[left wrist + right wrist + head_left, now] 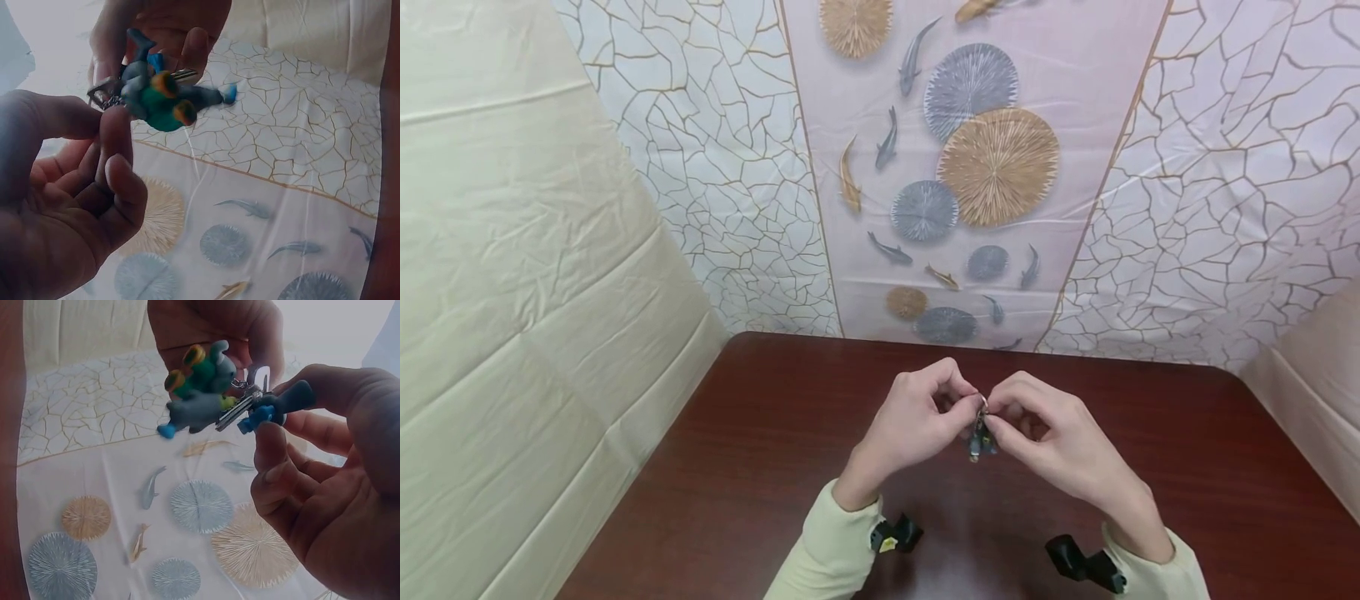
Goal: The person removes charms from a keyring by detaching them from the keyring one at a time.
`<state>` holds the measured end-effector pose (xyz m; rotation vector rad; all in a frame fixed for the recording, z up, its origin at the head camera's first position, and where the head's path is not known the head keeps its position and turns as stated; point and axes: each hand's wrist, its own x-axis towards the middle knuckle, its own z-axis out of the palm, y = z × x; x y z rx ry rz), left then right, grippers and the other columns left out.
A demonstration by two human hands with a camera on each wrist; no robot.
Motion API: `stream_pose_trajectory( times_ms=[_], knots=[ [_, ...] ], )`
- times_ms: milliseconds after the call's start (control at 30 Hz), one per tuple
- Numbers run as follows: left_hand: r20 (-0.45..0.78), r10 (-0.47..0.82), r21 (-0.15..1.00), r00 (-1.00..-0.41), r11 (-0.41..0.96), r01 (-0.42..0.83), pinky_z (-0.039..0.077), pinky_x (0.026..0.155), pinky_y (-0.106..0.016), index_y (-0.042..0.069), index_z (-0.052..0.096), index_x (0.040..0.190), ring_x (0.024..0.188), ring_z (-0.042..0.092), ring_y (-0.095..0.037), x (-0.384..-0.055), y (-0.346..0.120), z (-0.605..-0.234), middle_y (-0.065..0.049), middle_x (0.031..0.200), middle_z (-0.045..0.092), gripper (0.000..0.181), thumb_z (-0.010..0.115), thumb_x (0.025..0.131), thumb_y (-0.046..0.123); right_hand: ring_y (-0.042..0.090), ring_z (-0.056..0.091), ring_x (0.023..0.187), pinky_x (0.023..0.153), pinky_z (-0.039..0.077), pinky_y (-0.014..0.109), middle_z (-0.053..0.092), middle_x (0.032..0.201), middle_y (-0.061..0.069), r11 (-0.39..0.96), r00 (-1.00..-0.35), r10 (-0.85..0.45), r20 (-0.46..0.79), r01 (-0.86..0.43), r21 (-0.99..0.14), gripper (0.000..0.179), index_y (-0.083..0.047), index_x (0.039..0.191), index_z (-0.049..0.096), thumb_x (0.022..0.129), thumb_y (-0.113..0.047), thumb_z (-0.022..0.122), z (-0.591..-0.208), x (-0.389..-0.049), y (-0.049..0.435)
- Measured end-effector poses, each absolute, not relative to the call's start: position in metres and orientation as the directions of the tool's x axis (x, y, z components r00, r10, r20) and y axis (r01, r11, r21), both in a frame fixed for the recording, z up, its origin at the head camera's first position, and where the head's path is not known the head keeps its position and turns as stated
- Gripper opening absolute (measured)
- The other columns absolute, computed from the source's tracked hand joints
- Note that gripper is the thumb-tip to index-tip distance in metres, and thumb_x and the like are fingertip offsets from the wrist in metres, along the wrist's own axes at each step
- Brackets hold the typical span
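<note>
Keyring bunch point(978, 438) with small figure charms, held up between two hands over a dark reddish-brown counter point(760, 467).
Left hand point(913, 421): thumb and forefinger pinching the bunch at its ring end. Right hand point(1067, 437): thumb and fingers pinching the same bunch from the opposite side. Charms: one green and grey with orange-rimmed feet point(209, 375); one grey with a blue tip point(197, 411), just beside it; one blue and dark, at the right fingertips point(270, 434). Flat metal pieces point(234, 417) between charms. Backdrop: printed cloth point(865, 258), fish and discs.

Left grip point(917, 421) and right grip point(1063, 437) pinching small trinket point(976, 442), above brown table point(737, 467)
</note>
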<state>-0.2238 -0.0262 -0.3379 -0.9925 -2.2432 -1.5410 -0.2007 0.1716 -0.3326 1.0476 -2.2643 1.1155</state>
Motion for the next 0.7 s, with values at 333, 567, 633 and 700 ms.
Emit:
stream_pose_trajectory(
  times_ms=[333, 567, 633, 700],
  knots=[
    [0.369, 0.491, 0.850, -0.789, 0.166, 0.501, 0.058, 0.059, -0.030, 0.007, 0.061, 0.085, 0.057, 0.066, -0.005, -0.2229, -0.0284, -0.3336, -0.009, 0.073, 0.071, 0.007, 0.062, 0.092, 0.007, -0.001, 0.051, 0.066, 0.052, 0.040, 0.014, 0.058, 0.088, -0.011, 0.312, -0.577, -0.475, 0.664, -0.816, -0.487, 0.031, -0.019, 0.092, 0.064, 0.079, 0.008, 0.072, -0.3337, -0.1987, 0.1704],
    [0.382, 0.473, 0.823, -0.794, 0.217, 0.525, 0.054, 0.056, -0.024, 0.010, 0.061, 0.080, 0.057, 0.066, -0.015, -0.2232, -0.0293, -0.3340, -0.004, 0.069, 0.070, 0.010, 0.064, 0.090, 0.009, -0.001, 0.048, 0.066, 0.052, 0.038, 0.014, 0.057, 0.088, -0.011, 0.311, -0.575, -0.481, 0.662, -0.818, -0.484, 0.034, -0.021, 0.090, 0.062, 0.078, 0.010, 0.071, -0.3343, -0.1995, 0.1688],
    [0.375, 0.468, 0.831, -0.800, 0.213, 0.514, 0.054, 0.056, -0.024, 0.010, 0.061, 0.079, 0.056, 0.066, -0.014, -0.2231, -0.0288, -0.3340, -0.005, 0.068, 0.069, 0.011, 0.064, 0.090, 0.010, -0.001, 0.047, 0.065, 0.052, 0.037, 0.013, 0.056, 0.088, -0.011, 0.308, -0.568, -0.478, 0.670, -0.823, -0.478, 0.034, -0.021, 0.089, 0.062, 0.078, 0.009, 0.071, -0.3349, -0.1998, 0.1684],
    [0.359, 0.463, 0.852, -0.810, 0.193, 0.487, 0.055, 0.056, -0.026, 0.008, 0.061, 0.079, 0.055, 0.065, -0.009, -0.2230, -0.0283, -0.3339, -0.008, 0.067, 0.069, 0.012, 0.064, 0.091, 0.010, -0.001, 0.048, 0.065, 0.052, 0.037, 0.013, 0.057, 0.088, -0.011, 0.299, -0.560, -0.476, 0.678, -0.828, -0.474, 0.033, -0.020, 0.089, 0.062, 0.077, 0.010, 0.071, -0.3355, -0.2004, 0.1680]
  ],
)
